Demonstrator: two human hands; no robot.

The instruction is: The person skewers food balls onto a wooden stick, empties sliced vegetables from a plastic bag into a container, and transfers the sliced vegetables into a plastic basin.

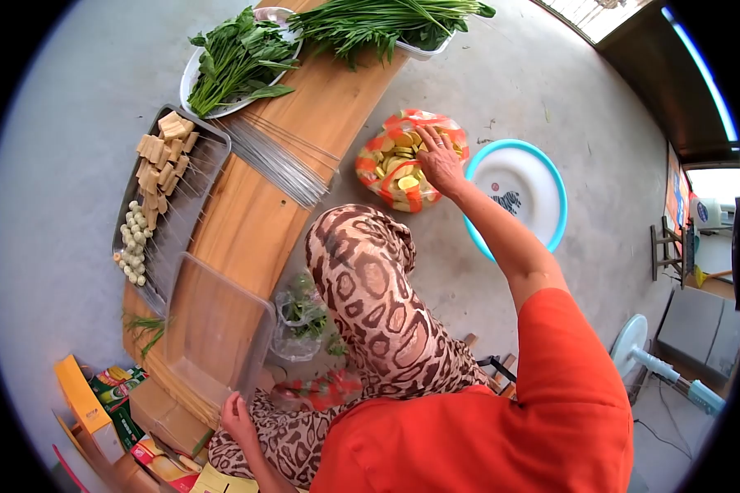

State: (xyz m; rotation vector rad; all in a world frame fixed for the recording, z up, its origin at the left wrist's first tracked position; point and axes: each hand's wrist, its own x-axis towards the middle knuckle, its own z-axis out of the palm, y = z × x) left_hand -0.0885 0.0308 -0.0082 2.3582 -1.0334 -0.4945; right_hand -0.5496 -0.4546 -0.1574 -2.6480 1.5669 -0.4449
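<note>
- One right hand (441,164) reaches into one orange-and-white striped plastic bag (373,174) on the grey concrete floor (584,107); its fingers extend over round yellow slices (408,182), too many and overlapped to count. Whether it pinches one, one cannot tell.
- One left hand (239,421) is at the near corner of one clear rectangular plastic container (218,329); whether it grasps the rim, one cannot tell.
- One white round basin with a turquoise rim (561,193) stands just beside the bag.
- One long brown wooden bench (251,222) bears one bundle of thin metal skewers (275,160), uncounted.
- One grey metal tray (173,255) holds two kinds of skewered pieces: tan rolls (163,160) and pale round balls (134,242).
- Two heaps of green leafy vegetables lie at the far end: one broad-leaved (238,62), one long and thin (370,25).
</note>
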